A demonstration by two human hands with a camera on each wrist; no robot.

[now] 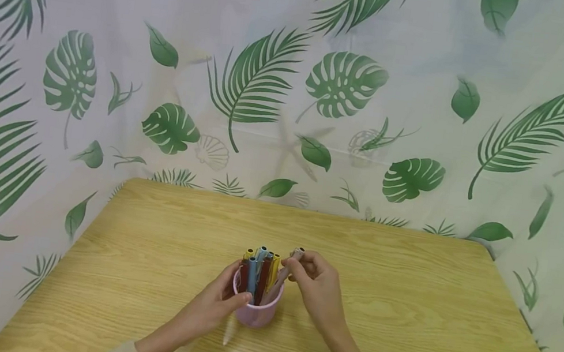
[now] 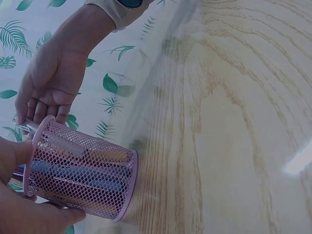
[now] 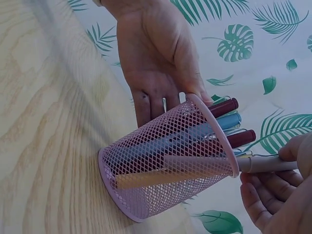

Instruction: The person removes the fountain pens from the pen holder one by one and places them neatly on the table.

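Nearest on my feed, wooden tabletop (image 1: 401, 323) spreads under the left hand (image 1: 218, 301) and right hand (image 1: 319, 289), the first's grip curled round an upright pink mesh cup (image 1: 255, 316), the other's pinching a grey pen (image 1: 279, 283) slanting from it, crowded by dark red, blue and yellow pens (image 1: 263, 275).

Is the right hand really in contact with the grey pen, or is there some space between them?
Touching. The right wrist view shows the right hand pinching the grey pen, its thumb lying directly against it.
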